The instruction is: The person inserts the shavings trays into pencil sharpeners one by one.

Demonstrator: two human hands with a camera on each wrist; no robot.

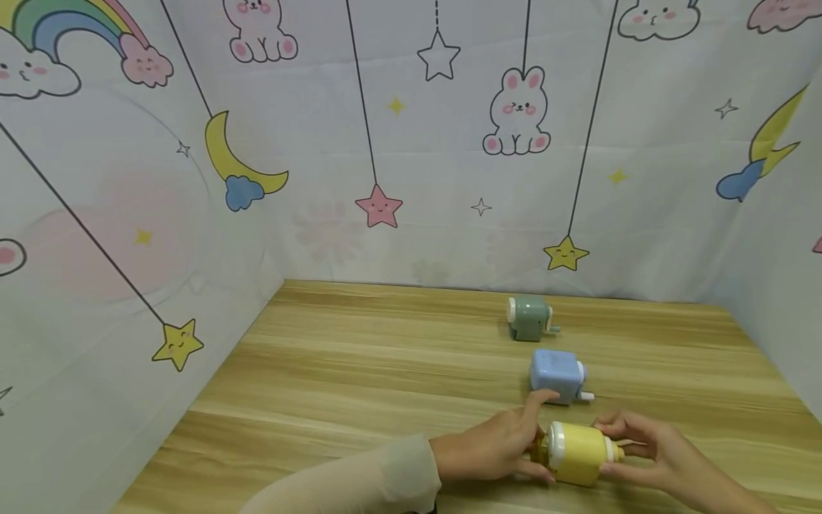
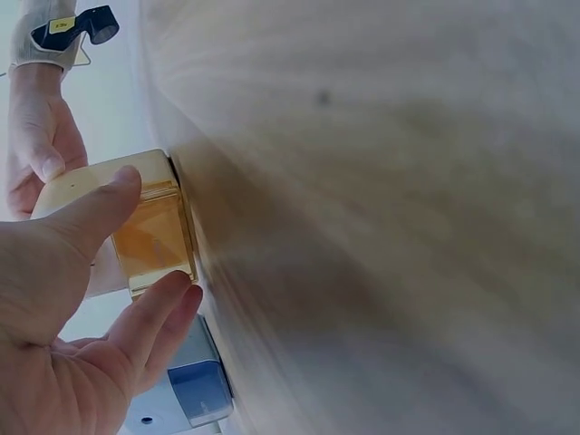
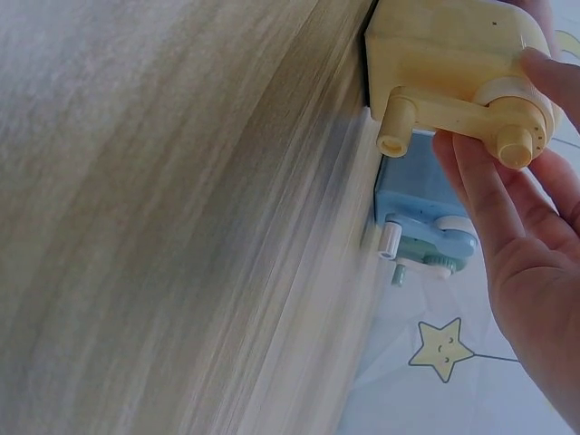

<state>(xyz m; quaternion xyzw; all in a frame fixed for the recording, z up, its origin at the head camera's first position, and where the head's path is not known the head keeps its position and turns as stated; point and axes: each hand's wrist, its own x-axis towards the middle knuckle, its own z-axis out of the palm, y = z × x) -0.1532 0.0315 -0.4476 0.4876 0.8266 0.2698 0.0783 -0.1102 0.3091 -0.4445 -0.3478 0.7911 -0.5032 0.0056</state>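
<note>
A yellow crank pencil sharpener [image 1: 583, 454] lies at the front right of the table between both hands. My left hand [image 1: 488, 444] grips its left end, thumb and fingertips around the clear amber shavings drawer [image 2: 156, 240] in the left wrist view. From the other side, my right hand [image 1: 671, 457] holds the crank end, fingers and thumb about the body near the white collar. The crank handle [image 3: 396, 127] points down beside the table in the right wrist view. Just behind stands a blue pencil sharpener [image 1: 555, 373], close to the left index finger.
Farther back is a green pencil sharpener [image 1: 529, 319], in line with the blue one. The wood-grain table [image 1: 385, 357] meets a white cloth backdrop [image 1: 437, 164] printed with stars and rabbits at the back and sides.
</note>
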